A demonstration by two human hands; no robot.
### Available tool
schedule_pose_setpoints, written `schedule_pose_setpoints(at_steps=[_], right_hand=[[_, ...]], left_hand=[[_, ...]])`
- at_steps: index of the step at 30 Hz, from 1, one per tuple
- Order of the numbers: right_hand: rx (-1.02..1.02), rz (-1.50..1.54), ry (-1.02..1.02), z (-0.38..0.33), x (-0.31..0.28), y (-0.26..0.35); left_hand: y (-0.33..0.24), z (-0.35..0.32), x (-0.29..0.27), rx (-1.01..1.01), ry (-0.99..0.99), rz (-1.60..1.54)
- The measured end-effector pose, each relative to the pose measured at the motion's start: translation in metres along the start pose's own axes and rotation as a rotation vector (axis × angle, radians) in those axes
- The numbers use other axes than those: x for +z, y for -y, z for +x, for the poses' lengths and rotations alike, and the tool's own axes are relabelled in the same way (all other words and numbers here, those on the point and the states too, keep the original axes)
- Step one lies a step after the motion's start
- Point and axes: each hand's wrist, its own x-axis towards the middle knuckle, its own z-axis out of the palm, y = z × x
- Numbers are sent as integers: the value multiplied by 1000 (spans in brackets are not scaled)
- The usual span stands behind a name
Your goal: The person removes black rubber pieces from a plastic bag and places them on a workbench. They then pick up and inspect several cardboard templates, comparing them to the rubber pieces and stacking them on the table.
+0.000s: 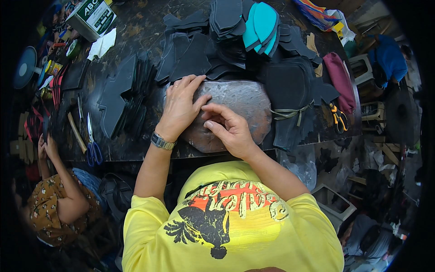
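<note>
A flat grey stone slab (244, 102) lies on the dark workbench (140, 27) right in front of me. My left hand (180, 106) rests palm-down on the slab's left part, fingers spread, a metal watch on its wrist. My right hand (229, 127) sits beside it on the slab with the fingers curled and the thumb and forefinger pinched near the left hand's fingertips. Whatever they pinch is too small or dark to make out.
Stacks of black cut pieces (122, 97) and teal pieces (262, 25) crowd the bench behind the slab. Blue-handled scissors (93, 147) lie at left, yellow-handled scissors (337, 119) at right, a maroon pouch (340, 81) beyond. Another person in a patterned top (54, 204) sits lower left.
</note>
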Motion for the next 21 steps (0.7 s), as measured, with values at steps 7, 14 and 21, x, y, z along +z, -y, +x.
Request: schedule_pose_setpoints(at_steps=[7, 14, 21], right_hand=[[-7, -4, -5, 1, 1, 1], [4, 91, -35, 2, 2, 0], [26, 125, -18, 2, 0, -2]], left_hand=[[-11, 18, -1, 208, -35, 257], [-8, 47, 6, 207, -28, 379], [9, 52, -1, 148, -91, 394]])
